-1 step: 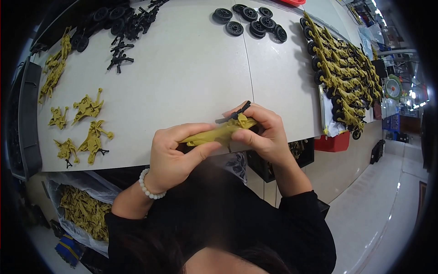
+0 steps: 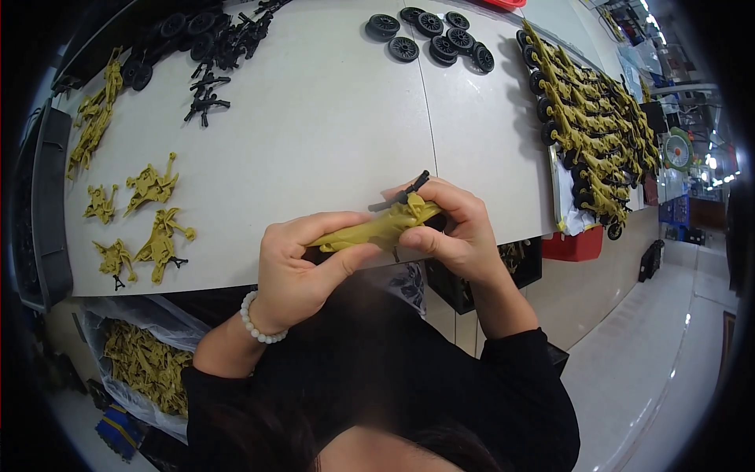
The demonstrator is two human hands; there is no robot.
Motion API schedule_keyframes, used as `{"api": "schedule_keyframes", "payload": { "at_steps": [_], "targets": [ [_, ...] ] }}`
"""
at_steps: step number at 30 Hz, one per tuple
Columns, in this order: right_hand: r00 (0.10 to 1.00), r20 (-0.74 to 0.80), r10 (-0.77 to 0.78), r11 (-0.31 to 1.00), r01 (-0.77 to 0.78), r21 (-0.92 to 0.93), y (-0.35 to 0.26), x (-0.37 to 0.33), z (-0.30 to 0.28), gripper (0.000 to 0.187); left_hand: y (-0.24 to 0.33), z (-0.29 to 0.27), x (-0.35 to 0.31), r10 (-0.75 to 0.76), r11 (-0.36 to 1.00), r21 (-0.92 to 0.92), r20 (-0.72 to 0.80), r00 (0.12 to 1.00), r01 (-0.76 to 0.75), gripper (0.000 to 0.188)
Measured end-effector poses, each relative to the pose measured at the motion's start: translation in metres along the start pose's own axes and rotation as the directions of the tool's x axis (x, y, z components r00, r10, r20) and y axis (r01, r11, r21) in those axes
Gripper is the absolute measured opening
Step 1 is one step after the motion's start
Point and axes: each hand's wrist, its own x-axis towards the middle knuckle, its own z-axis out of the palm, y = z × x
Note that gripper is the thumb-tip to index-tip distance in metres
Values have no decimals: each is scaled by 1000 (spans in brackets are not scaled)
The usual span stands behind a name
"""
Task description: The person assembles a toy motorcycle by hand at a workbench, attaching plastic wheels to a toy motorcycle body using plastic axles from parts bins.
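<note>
Both hands hold an olive-yellow plastic toy motorcycle body (image 2: pixel 371 230) low over the table's front edge. My left hand (image 2: pixel 303 259), closed, pinches its narrow left end between thumb and fingers. My right hand (image 2: pixel 458 228) is closed around the right end, thumb on the near side. A slim black plastic part (image 2: pixel 413 189), perhaps a handlebar, sticks up from the body beside my right fingers. My fingers hide the far side and both ends of the body. A white bead bracelet (image 2: pixel 250 318) circles my left wrist.
Loose yellow body parts (image 2: pixel 153 185) lie at the left, near a dark tray (image 2: pixel 51 204). Black parts (image 2: pixel 236 43) and wheels (image 2: pixel 460 39) sit farther back. Rows of wheeled yellow toys (image 2: pixel 590 118) fill the right. Below the edge are a bag of yellow pieces (image 2: pixel 145 362) and a red bin (image 2: pixel 572 247).
The yellow motorcycle body and its black part have shifted very slightly within my grip. Both hands stay in nearly the same place.
</note>
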Motion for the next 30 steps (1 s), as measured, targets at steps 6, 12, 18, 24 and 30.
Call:
{"api": "schedule_keyframes", "payload": {
  "at_steps": [6, 12, 18, 24, 30],
  "targets": [
    [994, 106, 38, 979, -16, -206, -10, 9, -7, 32, 8, -5, 5, -177, 984, -30, 9, 984, 177, 28],
    [989, 145, 20, 994, -4, -112, -13, 16, -5, 29, 22, -15, 15, -326, 934, 207, 153, 933, 293, 27],
    [997, -72, 30, 974, -13, 225, -1, 13, -4, 56, -1, -9, 6, -107, 984, -147, -65, 992, 97, 25],
    [985, -78, -151, 988, 154, 25, 1, 8, 22, 37, -12, 9, 1, 123, 949, -260, -214, 969, -178, 28],
    [949, -189, -252, 960, 269, 73, 3, 12, 37, 28, -15, 14, -1, 199, 936, -228, -286, 937, -268, 24]
  ]
}}
